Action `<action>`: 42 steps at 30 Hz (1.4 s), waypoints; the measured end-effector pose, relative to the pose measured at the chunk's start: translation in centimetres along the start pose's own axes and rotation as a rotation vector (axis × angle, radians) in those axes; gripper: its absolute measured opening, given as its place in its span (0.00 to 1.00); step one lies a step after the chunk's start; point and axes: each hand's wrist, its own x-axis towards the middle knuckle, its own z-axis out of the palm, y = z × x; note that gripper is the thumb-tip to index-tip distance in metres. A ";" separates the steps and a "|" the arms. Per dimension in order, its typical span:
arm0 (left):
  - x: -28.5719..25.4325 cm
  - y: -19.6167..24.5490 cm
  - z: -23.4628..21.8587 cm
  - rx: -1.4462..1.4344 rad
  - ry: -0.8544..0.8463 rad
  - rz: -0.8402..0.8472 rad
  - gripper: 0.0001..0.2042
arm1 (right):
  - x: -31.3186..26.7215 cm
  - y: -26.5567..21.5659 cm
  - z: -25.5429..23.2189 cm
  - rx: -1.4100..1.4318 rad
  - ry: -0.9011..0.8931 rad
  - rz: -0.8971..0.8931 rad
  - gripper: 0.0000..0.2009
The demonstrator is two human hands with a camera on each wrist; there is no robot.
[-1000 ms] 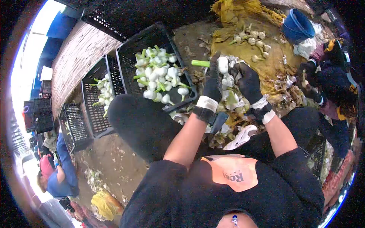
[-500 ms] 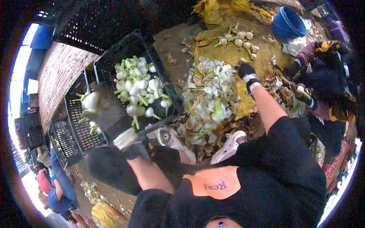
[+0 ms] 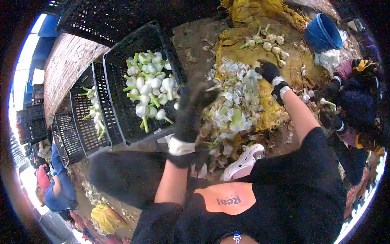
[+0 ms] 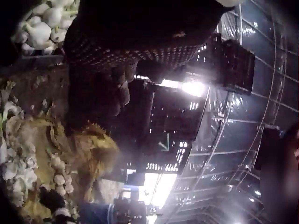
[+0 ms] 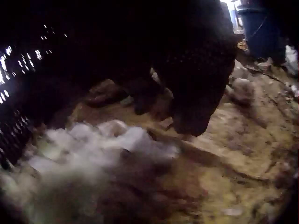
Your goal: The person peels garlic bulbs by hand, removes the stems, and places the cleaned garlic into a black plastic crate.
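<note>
My left hand, in a black glove and blurred, is over the gap between the crate and the peelings; its fingers reach toward the peelings, and no bulb shows in it. White garlic bulbs with green stems lie in the black crate. Dark and close, the left hand fills the top of the left wrist view. My right hand pinches a pale garlic bulb above the yellow sacking. In the right wrist view the right hand's fingers curl round a brownish, blurred thing.
Garlic skins and peelings lie heaped before my feet. Several unpeeled bulbs rest on the sacking near a blue bucket. A second crate stands at left. Another person's gloved hands work at right.
Both hands were together at a white bulb; they parted, the left going over the crates, the right to the sacking. Now the left is back toward the peelings, and the right has lifted a bulb.
</note>
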 end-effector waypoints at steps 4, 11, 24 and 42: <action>1.7 -5.3 0.9 1.510 -0.123 0.843 0.21 | -3.8 -11.8 -5.2 0.268 0.002 -0.473 0.18; 2.8 -3.9 5.7 0.469 -0.053 0.374 0.23 | -11.5 -19.9 -11.0 0.562 0.172 -0.493 0.14; 0.3 -2.9 6.7 0.897 -0.045 0.781 0.30 | -15.1 -22.1 -10.3 1.218 0.095 -0.038 0.13; 1.2 -3.5 5.5 0.778 -0.148 0.464 0.21 | -15.0 -22.0 -9.1 1.090 0.140 0.006 0.10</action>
